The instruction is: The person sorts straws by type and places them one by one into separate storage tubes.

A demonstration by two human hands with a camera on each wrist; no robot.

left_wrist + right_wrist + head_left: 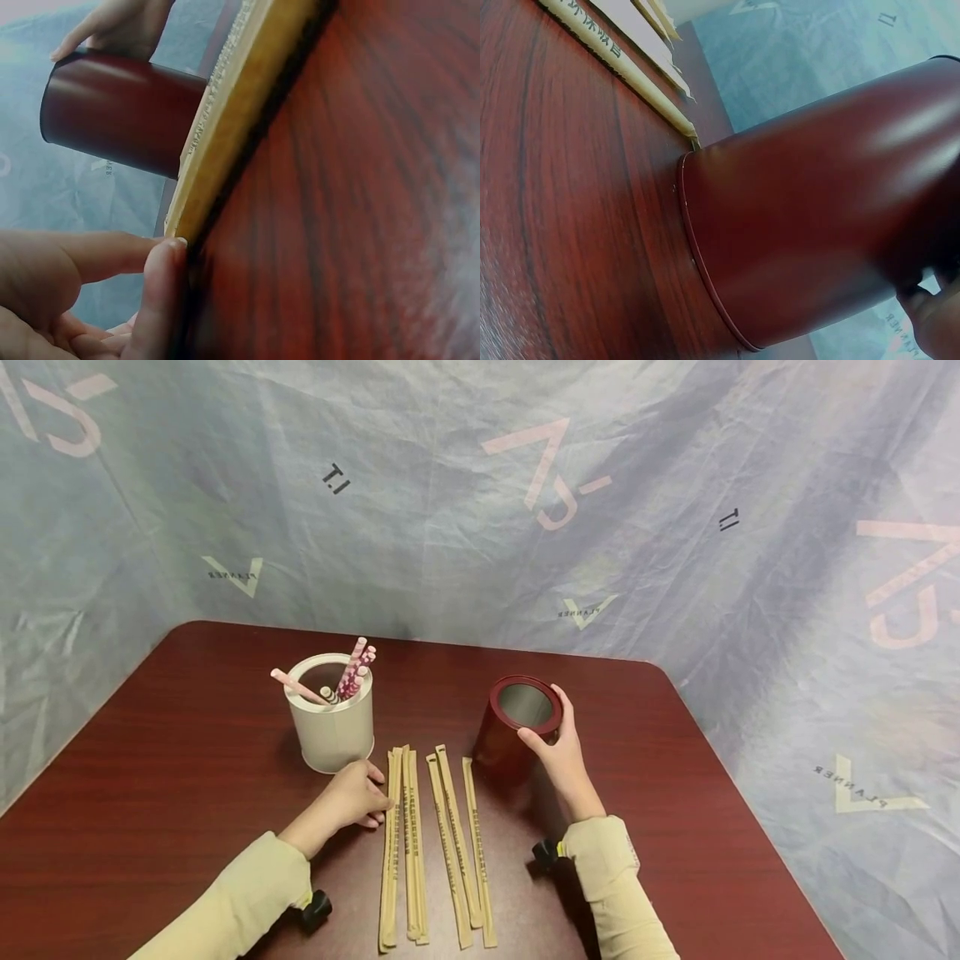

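Leftmost wrapped straw [388, 868]: on the table [187, 852], about midway between left and right edges, one end toward the far edge
Left hand [356, 795]: thumb and forefinger pinching this straw toward its far end
Straw handling: probably very light, stiff lengthwise, paper sleeve easy to grip but crushable; best taken lightly near mid-length
Other wrapped straws [415, 860]: alongside to its right, easily caught by accident
Red can [502, 747]: upright, nearer the right edge than the left; likely rigid, smooth wall perhaps slippery, rim the surer hold
Right hand [566, 760]: thumb and fingers grasping the red can at its rim
White can [333, 735]: upright, toward the far left corner, holding patterned straws [352, 672]
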